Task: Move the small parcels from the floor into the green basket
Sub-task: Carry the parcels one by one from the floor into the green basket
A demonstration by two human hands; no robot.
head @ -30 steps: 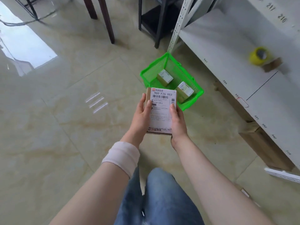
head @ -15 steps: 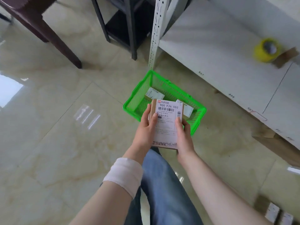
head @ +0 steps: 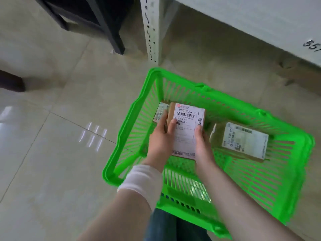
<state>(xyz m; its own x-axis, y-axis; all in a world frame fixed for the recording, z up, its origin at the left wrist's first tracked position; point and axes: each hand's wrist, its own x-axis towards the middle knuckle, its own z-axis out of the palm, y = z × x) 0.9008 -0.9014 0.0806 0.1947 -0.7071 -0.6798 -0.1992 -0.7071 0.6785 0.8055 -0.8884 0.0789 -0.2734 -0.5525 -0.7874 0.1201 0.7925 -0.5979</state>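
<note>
A green plastic basket [head: 135, 122] stands on the tiled floor just in front of me. Both hands hold a small brown parcel [head: 186, 129] with a white shipping label inside the basket's opening. My left hand [head: 160, 141] grips its left edge, thumb on the label. My right hand [head: 202, 146] grips its right edge. A second labelled parcel [head: 243, 140] lies in the right part of the basket. A third parcel [head: 160, 111] lies at the back left, mostly hidden behind the held one.
A white perforated shelf post [head: 150, 28] stands just behind the basket, with a white shelf board [head: 251, 20] reaching right. Dark furniture legs [head: 114, 37] stand at the upper left. Cardboard [head: 298, 73] lies under the shelf. My jeans-clad leg [head: 166, 225] is at the bottom.
I have moved closer to the basket, which now fills much of the view. Both hands have carried the labelled parcel from in front of the basket down into its opening.
</note>
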